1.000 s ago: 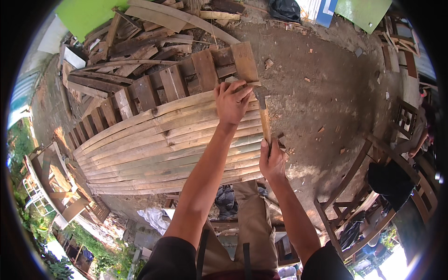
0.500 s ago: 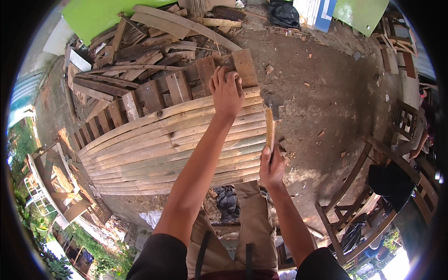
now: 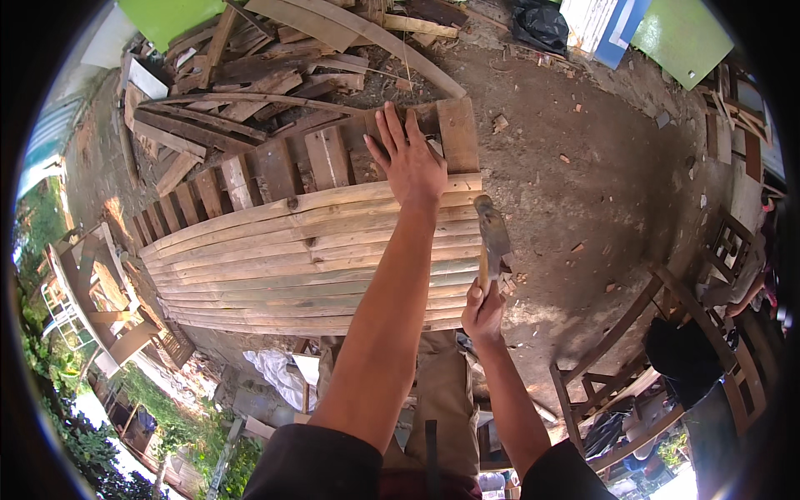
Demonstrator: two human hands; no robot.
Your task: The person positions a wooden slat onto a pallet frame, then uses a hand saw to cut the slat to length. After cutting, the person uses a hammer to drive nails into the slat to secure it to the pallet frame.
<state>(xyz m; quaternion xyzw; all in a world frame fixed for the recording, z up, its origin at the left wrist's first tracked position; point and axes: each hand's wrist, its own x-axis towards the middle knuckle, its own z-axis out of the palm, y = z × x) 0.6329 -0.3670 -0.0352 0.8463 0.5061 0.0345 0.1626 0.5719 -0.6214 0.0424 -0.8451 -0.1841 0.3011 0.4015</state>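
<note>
My right hand (image 3: 483, 310) grips the wooden handle of a hammer (image 3: 494, 229), its dark metal head up beside the right end of the slatted panel. The panel is made of long bamboo-like strips (image 3: 333, 250) laid side by side over short dark cross boards (image 3: 275, 171). My left hand (image 3: 412, 171) lies with fingers stretched and spread over the top strip and the dark boards, near a wider end board (image 3: 457, 137). Nothing shows in its fingers; what lies under the palm is hidden.
Scrap wood (image 3: 242, 92) is heaped beyond the panel. A black plastic bag (image 3: 540, 25) sits at the far side of the dirt floor (image 3: 575, 192). Wooden frames (image 3: 575, 375) with a black cloth (image 3: 687, 358) stand at right, where another person's arm (image 3: 750, 296) shows.
My left hand has gone from curled fingers to a flat, spread pose. The hammer head has dropped lower, closer to my right hand in view. The whole view has shifted slightly.
</note>
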